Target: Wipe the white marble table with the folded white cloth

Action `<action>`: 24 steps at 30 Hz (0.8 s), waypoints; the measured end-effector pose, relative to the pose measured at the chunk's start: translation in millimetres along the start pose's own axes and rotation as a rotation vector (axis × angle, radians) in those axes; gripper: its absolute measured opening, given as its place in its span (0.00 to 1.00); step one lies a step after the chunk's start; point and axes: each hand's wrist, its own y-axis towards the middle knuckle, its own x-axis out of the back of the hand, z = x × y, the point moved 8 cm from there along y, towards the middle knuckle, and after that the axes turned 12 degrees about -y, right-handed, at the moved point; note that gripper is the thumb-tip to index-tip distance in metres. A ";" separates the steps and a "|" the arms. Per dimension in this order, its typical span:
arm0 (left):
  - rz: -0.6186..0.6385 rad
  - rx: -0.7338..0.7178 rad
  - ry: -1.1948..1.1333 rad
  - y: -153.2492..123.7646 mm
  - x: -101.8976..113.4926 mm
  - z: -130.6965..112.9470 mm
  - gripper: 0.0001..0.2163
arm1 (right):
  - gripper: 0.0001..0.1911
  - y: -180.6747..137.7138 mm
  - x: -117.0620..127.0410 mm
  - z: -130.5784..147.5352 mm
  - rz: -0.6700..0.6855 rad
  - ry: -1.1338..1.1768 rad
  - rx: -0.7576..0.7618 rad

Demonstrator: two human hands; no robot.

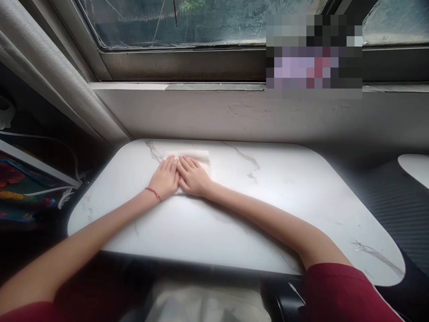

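Note:
A white cloth or paper wipe [203,156] lies spread on the white marble-patterned table [268,214], left of its middle and toward the back. Flat on the wipe rests my left hand [166,174], fingers stretched forward, a thin red cord around the wrist. Beside it, touching along the thumbs, my right hand [192,175] also presses down on the wipe with its fingers extended. Much of the wipe is hidden beneath both palms.
Behind the table are a pale wall [201,109] and a window [208,27]. A light curtain [56,67] hangs at left, near white cables [65,194]. At far right shows another white tabletop edge [415,167]. A pixelated patch covers part of the sill.

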 end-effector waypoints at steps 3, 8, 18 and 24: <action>0.000 0.020 -0.008 24.7 -6.8 0.4 0.28 | 0.30 8.9 -7.1 -22.8 0.023 -0.018 -0.008; -0.021 0.027 -0.039 59.6 -17.6 1.4 0.27 | 0.29 20.5 -13.8 -56.8 0.026 -0.038 -0.022; -0.040 0.013 -0.105 107.1 -28.0 2.7 0.27 | 0.27 37.9 -29.7 -103.1 -0.003 -0.037 -0.079; -0.088 -0.006 -0.143 115.3 -31.7 6.6 0.26 | 0.26 42.6 -31.3 -112.5 -0.003 0.008 -0.032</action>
